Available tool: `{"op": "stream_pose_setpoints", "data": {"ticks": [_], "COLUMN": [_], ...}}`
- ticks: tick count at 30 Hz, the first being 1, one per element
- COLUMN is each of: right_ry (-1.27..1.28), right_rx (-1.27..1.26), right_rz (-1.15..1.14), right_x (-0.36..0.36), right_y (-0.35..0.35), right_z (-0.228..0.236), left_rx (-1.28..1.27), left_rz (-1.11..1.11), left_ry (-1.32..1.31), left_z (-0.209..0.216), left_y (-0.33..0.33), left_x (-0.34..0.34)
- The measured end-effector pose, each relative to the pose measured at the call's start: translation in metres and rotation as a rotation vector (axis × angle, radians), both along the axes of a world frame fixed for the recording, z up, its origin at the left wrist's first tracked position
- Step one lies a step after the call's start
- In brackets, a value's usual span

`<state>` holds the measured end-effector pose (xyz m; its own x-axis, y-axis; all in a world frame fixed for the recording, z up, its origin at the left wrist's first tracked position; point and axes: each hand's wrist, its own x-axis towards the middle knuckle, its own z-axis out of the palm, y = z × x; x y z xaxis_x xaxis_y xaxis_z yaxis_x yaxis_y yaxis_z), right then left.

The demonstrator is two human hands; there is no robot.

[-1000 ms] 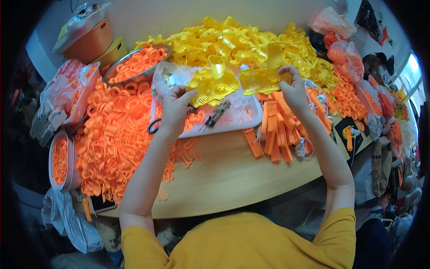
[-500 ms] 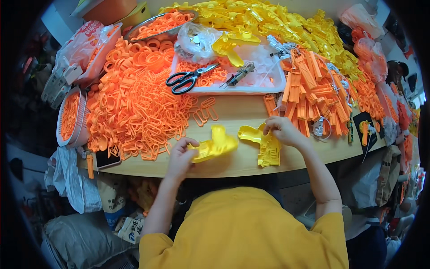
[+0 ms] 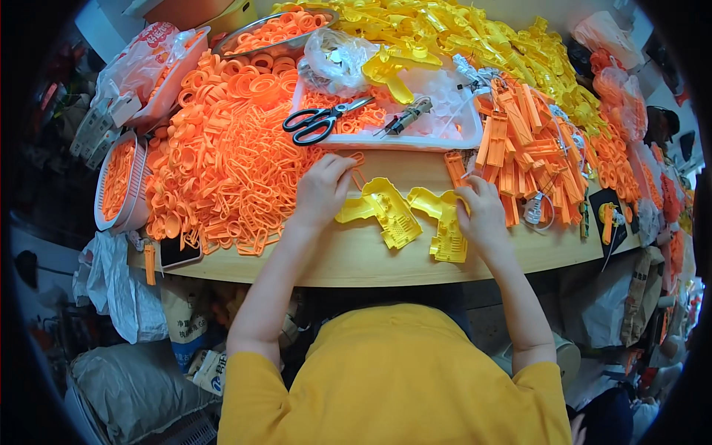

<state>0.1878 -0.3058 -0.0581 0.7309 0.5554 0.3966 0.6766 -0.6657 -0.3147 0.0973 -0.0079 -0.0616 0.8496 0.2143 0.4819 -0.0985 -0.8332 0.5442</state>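
Two yellow plastic half-shells, shaped like toy gun halves, lie side by side on the table with ribbed insides up: a left half-shell (image 3: 393,215) and a right half-shell (image 3: 447,233). My left hand (image 3: 324,190) is beyond the left shell, thumb and fingers pinched on an orange wire-like loop (image 3: 357,172) at the edge of the loop pile. Bent at the right shell's right edge, my right hand (image 3: 483,215) has thumb and forefinger closed on that edge. Its other fingertips are partly hidden, close to an orange slotted strip (image 3: 455,169).
An orange parts pile (image 3: 230,163) covers the left of the table. Behind are a white tray (image 3: 400,142) with black-handled scissors (image 3: 315,124) and a yellow shell heap (image 3: 475,37). Orange slotted pieces (image 3: 519,141) with wires are heaped at right; a phone (image 3: 180,251) lies front left.
My left hand has put the left shell down beside the other and moved away to the orange loop. My right hand has shifted to the right shell's outer edge. The view has shifted slightly.
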Motion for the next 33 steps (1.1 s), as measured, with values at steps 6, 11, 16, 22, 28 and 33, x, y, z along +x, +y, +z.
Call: {"op": "stream_pose_setpoints", "data": {"ticks": [6, 11, 16, 22, 28, 33], "right_ry": [-0.093, -0.059, -0.029, -0.044, 0.015, 0.182], "right_rx": [0.083, -0.03, -0.018, 0.027, 0.1, 0.206], "right_rz": [0.219, 0.312, 0.166, 0.046, 0.079, 0.259], "right_x": [-0.034, -0.055, -0.049, -0.044, -0.054, -0.054], "right_y": [0.048, 0.07, 0.059, 0.068, 0.094, 0.076], "right_z": [-0.002, -0.023, -0.024, -0.03, -0.034, -0.022], "left_rx": [0.29, 0.292, 0.41, 0.381, 0.03, 0.137], "left_rz": [-0.223, -0.211, -0.25, -0.277, -0.235, -0.254], "left_ry": [0.229, 0.245, 0.211, 0.063, -0.086, 0.083], "left_z": [-0.02, -0.025, -0.024, -0.012, -0.011, -0.027], "left_y": [0.013, 0.023, 0.049, 0.043, -0.028, -0.023], "left_x": [0.047, 0.038, 0.014, -0.001, -0.024, -0.041]}}
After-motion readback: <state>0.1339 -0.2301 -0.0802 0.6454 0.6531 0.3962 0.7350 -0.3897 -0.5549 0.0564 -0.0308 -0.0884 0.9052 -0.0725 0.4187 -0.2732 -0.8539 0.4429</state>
